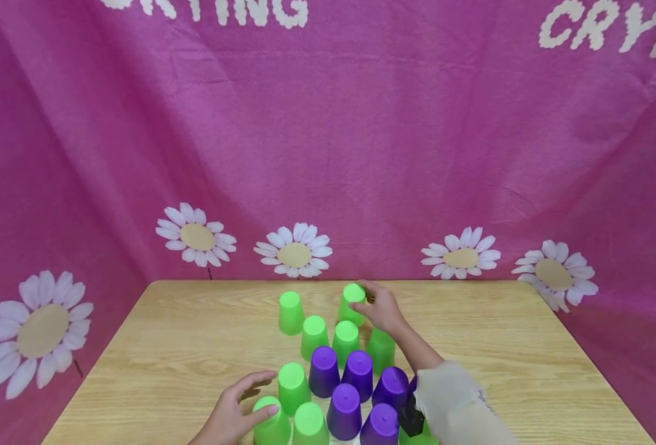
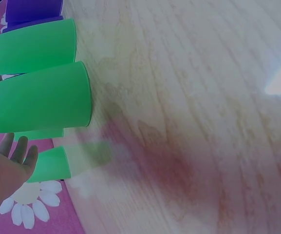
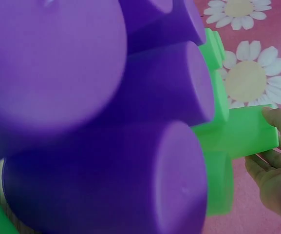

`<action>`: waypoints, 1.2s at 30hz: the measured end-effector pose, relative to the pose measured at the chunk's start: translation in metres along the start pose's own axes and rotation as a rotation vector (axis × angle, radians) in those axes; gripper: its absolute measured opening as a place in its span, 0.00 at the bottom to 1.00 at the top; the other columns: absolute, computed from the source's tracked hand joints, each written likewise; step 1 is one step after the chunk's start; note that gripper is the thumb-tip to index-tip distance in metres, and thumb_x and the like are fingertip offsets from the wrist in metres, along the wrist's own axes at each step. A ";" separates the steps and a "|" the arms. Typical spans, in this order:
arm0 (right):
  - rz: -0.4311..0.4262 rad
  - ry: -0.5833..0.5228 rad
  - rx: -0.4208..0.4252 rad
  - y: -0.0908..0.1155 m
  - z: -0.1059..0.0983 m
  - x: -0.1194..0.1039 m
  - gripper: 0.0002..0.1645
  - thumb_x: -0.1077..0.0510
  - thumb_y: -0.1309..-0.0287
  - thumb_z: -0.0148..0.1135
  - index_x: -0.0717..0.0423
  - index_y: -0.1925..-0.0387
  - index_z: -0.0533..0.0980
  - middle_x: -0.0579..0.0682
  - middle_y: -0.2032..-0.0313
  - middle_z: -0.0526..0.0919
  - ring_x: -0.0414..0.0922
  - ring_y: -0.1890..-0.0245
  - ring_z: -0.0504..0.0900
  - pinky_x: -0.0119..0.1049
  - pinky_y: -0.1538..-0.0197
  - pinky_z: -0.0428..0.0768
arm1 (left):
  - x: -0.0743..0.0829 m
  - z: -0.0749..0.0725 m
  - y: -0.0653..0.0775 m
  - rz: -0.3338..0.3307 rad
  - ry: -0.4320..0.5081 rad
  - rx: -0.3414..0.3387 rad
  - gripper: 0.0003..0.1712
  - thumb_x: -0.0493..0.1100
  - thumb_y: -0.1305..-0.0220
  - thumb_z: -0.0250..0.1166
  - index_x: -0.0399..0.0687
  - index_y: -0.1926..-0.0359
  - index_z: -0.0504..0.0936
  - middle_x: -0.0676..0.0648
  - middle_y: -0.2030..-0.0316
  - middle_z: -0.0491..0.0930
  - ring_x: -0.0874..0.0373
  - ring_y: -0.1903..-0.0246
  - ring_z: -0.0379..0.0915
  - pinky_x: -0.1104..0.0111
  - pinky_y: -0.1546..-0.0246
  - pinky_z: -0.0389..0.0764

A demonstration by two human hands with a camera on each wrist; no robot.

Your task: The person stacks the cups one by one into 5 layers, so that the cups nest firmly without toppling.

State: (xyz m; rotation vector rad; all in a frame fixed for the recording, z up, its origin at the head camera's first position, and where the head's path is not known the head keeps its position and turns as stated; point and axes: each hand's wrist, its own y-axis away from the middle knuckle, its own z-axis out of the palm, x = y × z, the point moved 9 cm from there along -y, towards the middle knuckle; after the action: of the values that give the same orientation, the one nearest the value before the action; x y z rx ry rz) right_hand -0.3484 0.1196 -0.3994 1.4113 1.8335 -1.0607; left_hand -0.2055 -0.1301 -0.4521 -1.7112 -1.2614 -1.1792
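Note:
Upside-down green and purple plastic cups stand in a close group on the table. My right hand (image 1: pixel 381 308) grips the green cup (image 1: pixel 350 303) at the back of the group, thumb on one side and fingers on the other; the right wrist view shows this hold on the green cup (image 3: pixel 252 130) too. At the front left, my left hand (image 1: pixel 237 408) is beside a green cup (image 1: pixel 272 425), its thumb over the edge of the cup's top in the head view. In the left wrist view the left hand's fingers (image 2: pixel 19 148) are spread and loosely extended.
Another green cup (image 1: pixel 291 313) stands at the back left. Purple cups (image 1: pixel 344 411) fill the middle and front. The wooden table (image 1: pixel 155 346) ends at a pink cloth backdrop (image 1: pixel 328 154) with white daisies. The right sleeve (image 1: pixel 461 402) covers cups at the front right.

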 end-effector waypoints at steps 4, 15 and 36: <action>-0.001 0.012 -0.004 0.000 0.008 -0.001 0.27 0.67 0.51 0.65 0.70 0.46 0.71 0.65 0.52 0.80 0.58 0.50 0.78 0.49 0.46 0.77 | -0.001 0.001 0.001 0.017 -0.029 -0.017 0.29 0.43 0.44 0.66 0.41 0.42 0.71 0.39 0.43 0.73 0.49 0.44 0.68 0.63 0.46 0.72; -0.007 0.047 -0.036 0.000 0.030 -0.004 0.28 0.66 0.50 0.65 0.68 0.45 0.71 0.65 0.52 0.79 0.59 0.49 0.78 0.49 0.46 0.77 | -0.002 -0.005 0.006 0.070 -0.098 0.089 0.29 0.44 0.51 0.71 0.43 0.47 0.76 0.43 0.48 0.78 0.64 0.49 0.71 0.68 0.49 0.74; 0.053 0.195 -0.155 -0.004 0.049 -0.001 0.30 0.63 0.49 0.66 0.68 0.44 0.70 0.65 0.51 0.78 0.55 0.54 0.79 0.42 0.53 0.80 | -0.014 0.000 0.007 0.021 -0.016 0.046 0.28 0.42 0.52 0.71 0.36 0.49 0.76 0.36 0.51 0.78 0.73 0.56 0.71 0.74 0.54 0.74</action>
State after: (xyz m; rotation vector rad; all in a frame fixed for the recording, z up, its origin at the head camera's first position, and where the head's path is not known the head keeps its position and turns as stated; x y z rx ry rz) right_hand -0.3527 0.0766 -0.4230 1.5042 1.9570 -0.7594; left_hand -0.2003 -0.1367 -0.4651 -1.6995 -1.2675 -1.1185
